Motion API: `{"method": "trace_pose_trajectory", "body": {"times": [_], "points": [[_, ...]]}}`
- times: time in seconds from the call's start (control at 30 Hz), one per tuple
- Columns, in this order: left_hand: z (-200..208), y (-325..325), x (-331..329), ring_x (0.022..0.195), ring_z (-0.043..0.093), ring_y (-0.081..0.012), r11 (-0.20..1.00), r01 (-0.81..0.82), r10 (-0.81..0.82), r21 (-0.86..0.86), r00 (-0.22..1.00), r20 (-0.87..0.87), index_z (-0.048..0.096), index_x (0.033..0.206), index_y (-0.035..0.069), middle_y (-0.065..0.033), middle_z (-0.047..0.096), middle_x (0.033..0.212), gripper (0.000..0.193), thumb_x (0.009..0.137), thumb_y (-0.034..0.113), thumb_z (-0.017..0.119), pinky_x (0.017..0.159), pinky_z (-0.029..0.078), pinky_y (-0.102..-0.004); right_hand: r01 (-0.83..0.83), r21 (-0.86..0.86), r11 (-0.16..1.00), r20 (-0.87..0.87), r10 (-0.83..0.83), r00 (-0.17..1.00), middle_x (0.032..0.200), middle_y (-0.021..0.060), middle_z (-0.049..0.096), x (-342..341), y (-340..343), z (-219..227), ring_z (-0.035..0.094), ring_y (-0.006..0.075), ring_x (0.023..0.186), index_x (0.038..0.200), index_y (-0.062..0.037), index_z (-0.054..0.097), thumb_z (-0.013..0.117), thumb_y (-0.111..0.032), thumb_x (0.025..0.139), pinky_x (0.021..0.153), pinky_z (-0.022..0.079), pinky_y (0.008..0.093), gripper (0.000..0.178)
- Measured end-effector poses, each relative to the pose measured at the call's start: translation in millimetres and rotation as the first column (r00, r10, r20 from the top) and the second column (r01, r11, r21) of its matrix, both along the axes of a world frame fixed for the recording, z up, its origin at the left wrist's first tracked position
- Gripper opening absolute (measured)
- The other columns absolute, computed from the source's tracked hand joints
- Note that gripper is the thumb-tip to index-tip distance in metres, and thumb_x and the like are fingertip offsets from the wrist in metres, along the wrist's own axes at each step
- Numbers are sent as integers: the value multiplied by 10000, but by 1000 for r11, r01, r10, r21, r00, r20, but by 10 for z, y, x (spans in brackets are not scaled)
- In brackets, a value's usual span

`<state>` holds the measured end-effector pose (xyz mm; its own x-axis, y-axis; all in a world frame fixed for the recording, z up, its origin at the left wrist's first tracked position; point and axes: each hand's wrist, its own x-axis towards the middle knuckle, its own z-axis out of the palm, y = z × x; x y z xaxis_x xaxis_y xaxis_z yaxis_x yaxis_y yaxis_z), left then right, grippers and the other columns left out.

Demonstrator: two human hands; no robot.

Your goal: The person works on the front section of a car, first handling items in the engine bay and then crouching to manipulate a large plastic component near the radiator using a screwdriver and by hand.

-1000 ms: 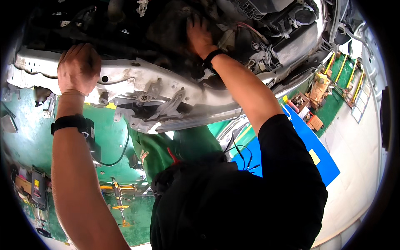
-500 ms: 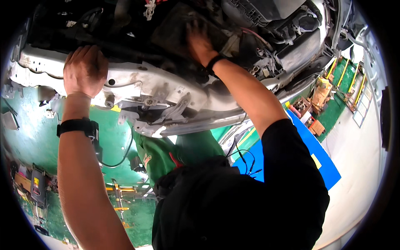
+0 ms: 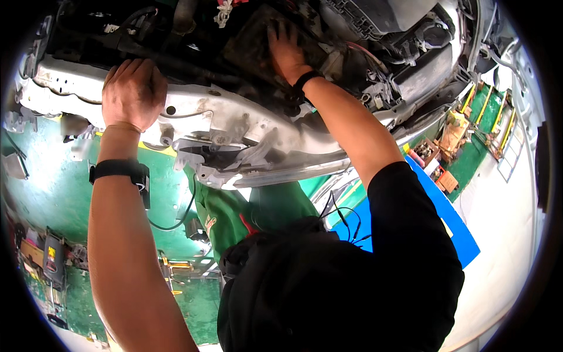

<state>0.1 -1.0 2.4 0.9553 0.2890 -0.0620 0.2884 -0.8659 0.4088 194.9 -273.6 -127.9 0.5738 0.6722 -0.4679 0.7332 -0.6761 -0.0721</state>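
Note:
My left hand [image 3: 134, 95] is closed over the white front rail [image 3: 234, 111] of a car, with its fingers curled across the top edge into shadow. Deeper in the dark engine bay, my right hand [image 3: 286, 54] lies with spread fingers on a flat, dirty dark panel [image 3: 252, 44]. Nothing shows in its grasp. A white connector-like piece [image 3: 223, 13] sits beyond that panel, to the left of my right hand. Beside my right wrist, the car's inner parts are mostly lost in shadow.
To the right of the bay are a black ribbed housing [image 3: 381, 17] and a wiring bundle [image 3: 381, 85]. A blue board [image 3: 425, 205] with thin black cables [image 3: 349, 223] lies beside me. Tools and a grey case [image 3: 54, 261] stand on the green floor [image 3: 64, 193] at left.
The view has shifted slightly, so the car appears a little further right. My left hand stays on the rail. My right hand remains on the panel, its spread fingers now sharper.

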Motion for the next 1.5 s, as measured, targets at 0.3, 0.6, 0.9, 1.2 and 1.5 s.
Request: {"method": "trace_pose_trajectory", "body": {"times": [0.3,0.6,0.9,1.2,1.5], "points": [[32,-21,-15,818,596,-342,999,15,-15,33,1000,-6,583,755,43,-136,634,806,139,842,141,534,777,467,-432,143,191,971,-294,-82,952,1196,208,610,159,4,1136,573,388,1123,1241,-18,546,726,-299,816,977,473,445,540],[89,-92,22,815,615,-362,994,27,-22,107,999,-45,619,805,49,-166,654,829,157,851,165,524,792,476,-445,533,671,515,-6,-716,698,809,97,709,89,-1857,2857,680,136,711,975,-40,681,663,-191,912,628,519,259,164],[56,-129,43,822,620,-363,976,46,-28,213,996,-84,640,802,52,-170,661,852,241,879,233,501,772,485,-459,408,522,749,478,-653,588,921,79,651,-229,-2389,2067,609,301,899,950,-110,638,664,-238,829,809,469,428,178],[-23,-81,-3,802,614,-374,983,59,-34,174,989,-146,646,750,94,-152,656,837,169,815,228,567,724,500,-459,445,503,741,530,-671,518,1012,67,607,-279,-2354,1965,546,306,1010,1004,-161,573,648,-267,800,893,374,448,242],[-26,-96,22,822,601,-361,978,88,-69,189,992,-106,611,738,74,-141,643,820,185,840,210,535,744,480,-468,449,496,743,536,-669,515,992,59,602,-225,-2377,2009,550,301,992,998,-175,558,644,-268,804,875,376,446,231]]}}
